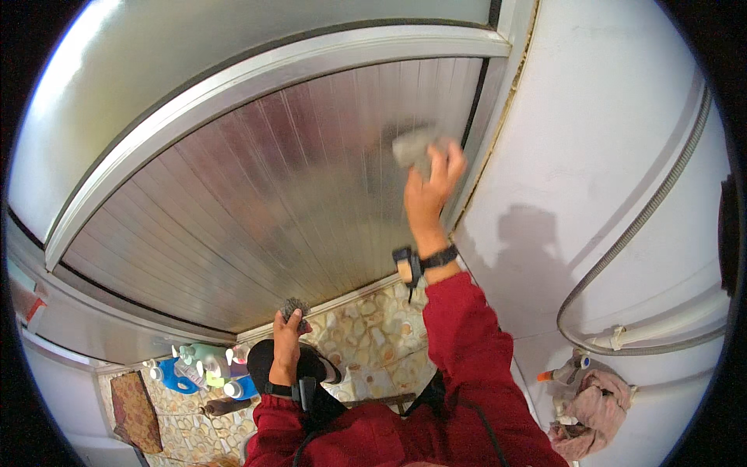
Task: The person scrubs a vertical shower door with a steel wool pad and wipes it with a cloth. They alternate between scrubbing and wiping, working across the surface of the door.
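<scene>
My right hand [433,175] is raised and grips a greyish cloth or sponge [412,148], blurred, against the upper right part of a ribbed metal-like door panel [292,192]. Lower down, near the panel's bottom edge and above my knee, my left hand [286,344] holds a steel wool scourer [294,307] between thumb and fingers. A pale frame rail [280,52] runs across the top of the ribbed panel.
Several plastic bottles, among them a blue bottle [175,375], stand on the pebble-patterned floor [373,333] at lower left, near a brown mat [135,411]. A grey corrugated hose [630,233] hangs along the right wall, above a pink cloth [598,408].
</scene>
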`<state>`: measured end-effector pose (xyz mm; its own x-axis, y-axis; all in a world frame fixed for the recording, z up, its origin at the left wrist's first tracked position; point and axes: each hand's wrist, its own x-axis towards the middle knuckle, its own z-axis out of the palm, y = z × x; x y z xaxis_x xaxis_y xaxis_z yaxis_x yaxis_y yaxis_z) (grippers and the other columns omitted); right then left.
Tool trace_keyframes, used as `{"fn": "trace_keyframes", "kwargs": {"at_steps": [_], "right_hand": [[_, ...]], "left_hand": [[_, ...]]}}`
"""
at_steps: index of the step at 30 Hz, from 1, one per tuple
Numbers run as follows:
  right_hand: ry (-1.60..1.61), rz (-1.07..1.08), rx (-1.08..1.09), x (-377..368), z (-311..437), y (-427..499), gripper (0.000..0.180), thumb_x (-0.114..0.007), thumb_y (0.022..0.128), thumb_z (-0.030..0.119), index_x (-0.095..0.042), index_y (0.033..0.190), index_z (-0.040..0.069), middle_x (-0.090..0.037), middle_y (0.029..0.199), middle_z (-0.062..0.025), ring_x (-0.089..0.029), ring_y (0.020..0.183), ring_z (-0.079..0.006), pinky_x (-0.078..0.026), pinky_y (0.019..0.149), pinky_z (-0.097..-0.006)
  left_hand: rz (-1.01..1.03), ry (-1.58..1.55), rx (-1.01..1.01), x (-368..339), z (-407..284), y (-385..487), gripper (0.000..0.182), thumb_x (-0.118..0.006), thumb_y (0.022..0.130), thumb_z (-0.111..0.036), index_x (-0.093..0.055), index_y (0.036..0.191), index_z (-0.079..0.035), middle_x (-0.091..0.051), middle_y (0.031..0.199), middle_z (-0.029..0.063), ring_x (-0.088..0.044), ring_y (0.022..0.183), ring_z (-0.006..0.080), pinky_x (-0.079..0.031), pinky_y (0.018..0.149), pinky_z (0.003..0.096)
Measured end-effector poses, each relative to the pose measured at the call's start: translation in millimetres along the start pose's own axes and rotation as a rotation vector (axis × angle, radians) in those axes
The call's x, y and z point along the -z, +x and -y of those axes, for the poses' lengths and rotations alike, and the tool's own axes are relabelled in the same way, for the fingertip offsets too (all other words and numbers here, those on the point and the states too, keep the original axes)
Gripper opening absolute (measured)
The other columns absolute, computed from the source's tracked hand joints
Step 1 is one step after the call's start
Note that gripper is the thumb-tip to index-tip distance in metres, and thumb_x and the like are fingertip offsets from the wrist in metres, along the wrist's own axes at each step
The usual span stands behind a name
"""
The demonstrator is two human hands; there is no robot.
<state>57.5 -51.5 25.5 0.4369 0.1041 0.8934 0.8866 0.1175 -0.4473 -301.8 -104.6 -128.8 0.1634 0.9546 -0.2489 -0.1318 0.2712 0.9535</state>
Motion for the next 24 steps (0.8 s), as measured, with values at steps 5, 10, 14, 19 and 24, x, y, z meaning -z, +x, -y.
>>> {"fn": "trace_keyframes", "kwargs": {"at_steps": [5, 10, 14, 19, 24], "right_hand": [[-0.081, -0.09, 0.355, -28, 33, 96, 0.043, -0.071, 0.067, -0.003, -0.054, 0.107, -0.002, -0.033, 0.14, -0.0267, -0.029, 0.133, -0.0442, -0.028, 0.108, -0.0547], [-0.045, -0.028, 0.109, -24, -21, 7, 0.042, -0.065, 0.072, -0.006, -0.05, 0.111, -0.005, -0.023, 0.147, -0.0264, -0.024, 0.135, -0.0476, -0.025, 0.109, -0.0575], [-0.068, 0.148, -0.292, -14, -58, -110, 0.048, -0.058, 0.084, 0.001, -0.042, 0.128, -0.007, -0.014, 0.151, -0.0236, -0.02, 0.139, -0.0422, -0.024, 0.111, -0.0491], [0.071, 0.135, -0.803, -7, -61, -138, 0.04, -0.056, 0.09, 0.014, -0.048, 0.124, -0.005, -0.024, 0.148, -0.0191, -0.036, 0.131, -0.0364, -0.032, 0.105, -0.0438], [0.35, 0.017, -0.36, 24, -28, -10, 0.03, -0.059, 0.088, 0.012, -0.053, 0.113, -0.003, -0.045, 0.127, -0.0159, -0.051, 0.108, -0.0352, -0.038, 0.097, -0.0435]], "left_hand": [[0.043, 0.001, -0.009, -2, -3, 0, 0.014, -0.057, 0.092, -0.017, -0.053, 0.098, -0.006, -0.054, 0.082, 0.0028, -0.057, 0.068, 0.0161, -0.052, 0.063, 0.0341], [0.067, 0.007, 0.017, -6, -6, -3, 0.013, -0.057, 0.092, -0.016, -0.052, 0.099, -0.006, -0.054, 0.084, 0.0035, -0.057, 0.068, 0.0172, -0.051, 0.065, 0.0354], [0.084, 0.03, 0.03, -10, -6, -3, 0.015, -0.057, 0.092, -0.015, -0.053, 0.102, -0.005, -0.055, 0.086, 0.0036, -0.057, 0.07, 0.017, -0.052, 0.065, 0.0354], [0.089, 0.028, 0.032, -13, -1, -1, 0.015, -0.057, 0.091, -0.012, -0.053, 0.104, -0.005, -0.055, 0.087, 0.0029, -0.057, 0.072, 0.016, -0.052, 0.064, 0.0338], [0.088, 0.024, 0.019, -8, 5, 0, 0.013, -0.058, 0.091, -0.013, -0.054, 0.101, -0.006, -0.055, 0.084, 0.0014, -0.056, 0.071, 0.0155, -0.051, 0.063, 0.0324]]}}
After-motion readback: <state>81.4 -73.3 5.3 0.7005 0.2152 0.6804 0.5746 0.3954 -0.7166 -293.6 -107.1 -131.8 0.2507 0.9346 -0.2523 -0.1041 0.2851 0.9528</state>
